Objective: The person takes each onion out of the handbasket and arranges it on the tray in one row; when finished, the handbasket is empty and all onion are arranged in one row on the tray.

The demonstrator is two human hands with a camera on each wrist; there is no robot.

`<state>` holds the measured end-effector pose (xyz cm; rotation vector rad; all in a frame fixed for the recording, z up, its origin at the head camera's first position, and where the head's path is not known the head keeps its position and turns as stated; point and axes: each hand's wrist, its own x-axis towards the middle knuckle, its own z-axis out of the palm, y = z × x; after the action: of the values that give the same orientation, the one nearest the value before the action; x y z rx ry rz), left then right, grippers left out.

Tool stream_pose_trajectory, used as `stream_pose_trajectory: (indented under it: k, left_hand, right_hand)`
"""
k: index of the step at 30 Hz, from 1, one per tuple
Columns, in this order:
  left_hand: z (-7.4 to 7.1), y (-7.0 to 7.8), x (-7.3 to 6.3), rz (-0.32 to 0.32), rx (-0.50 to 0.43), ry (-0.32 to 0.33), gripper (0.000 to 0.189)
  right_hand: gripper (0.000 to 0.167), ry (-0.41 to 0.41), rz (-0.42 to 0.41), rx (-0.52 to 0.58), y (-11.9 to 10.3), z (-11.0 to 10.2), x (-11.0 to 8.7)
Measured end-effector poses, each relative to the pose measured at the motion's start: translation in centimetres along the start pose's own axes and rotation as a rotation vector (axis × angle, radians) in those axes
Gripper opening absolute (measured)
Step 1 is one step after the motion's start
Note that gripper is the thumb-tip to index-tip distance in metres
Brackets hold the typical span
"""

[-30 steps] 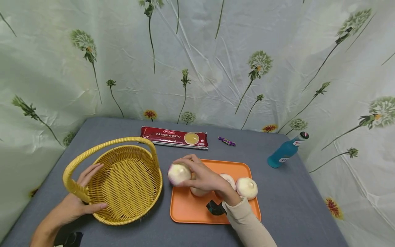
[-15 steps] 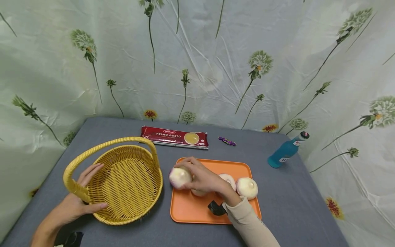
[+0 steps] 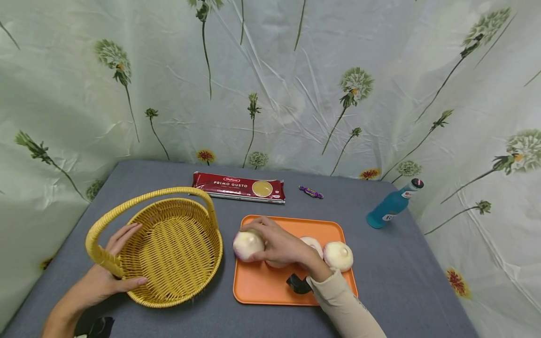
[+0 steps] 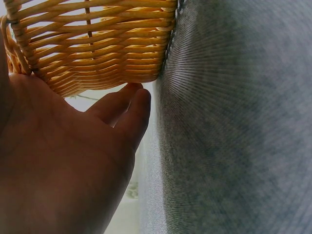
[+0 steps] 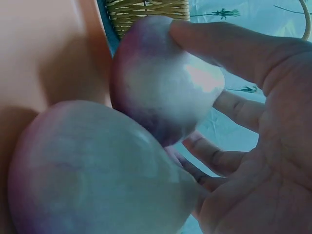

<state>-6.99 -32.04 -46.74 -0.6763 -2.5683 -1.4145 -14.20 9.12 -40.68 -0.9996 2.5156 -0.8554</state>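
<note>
My right hand (image 3: 281, 241) grips a white and purple onion (image 3: 248, 246) between thumb and fingers, over the upper left part of an orange tray (image 3: 270, 288). In the right wrist view the gripped onion (image 5: 161, 83) is close beside a second onion (image 5: 92, 170); whether they touch is unclear. Two more onions are on the tray, one (image 3: 313, 245) partly behind my wrist, the other (image 3: 338, 256) at the right edge. My left hand (image 3: 99, 281) holds the left side of a yellow wicker basket (image 3: 177, 253), near the handle's base, thumb and fingertips over the rim. The basket contains nothing.
A red Primo Gusto packet (image 3: 238, 188) lies at the back of the grey table, with a purple wrapped candy (image 3: 311, 192) to its right. A blue bottle (image 3: 389, 209) is at the back right. A flowered curtain (image 3: 287, 84) surrounds the table.
My right hand has shifted slightly right and nearer, bringing the onion from the tray's left edge a little further over the tray. My left hand and the basket stay put.
</note>
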Motion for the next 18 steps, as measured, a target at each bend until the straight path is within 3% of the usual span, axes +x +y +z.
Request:
stream_pose_trajectory:
  k: [18]
  left_hand:
    - [0.03, -0.03, -0.07, -0.008, -0.007, -0.006, 0.119]
  right_hand:
    - [0.06, -0.041, 0.005, -0.014, 0.25, 0.26, 0.23]
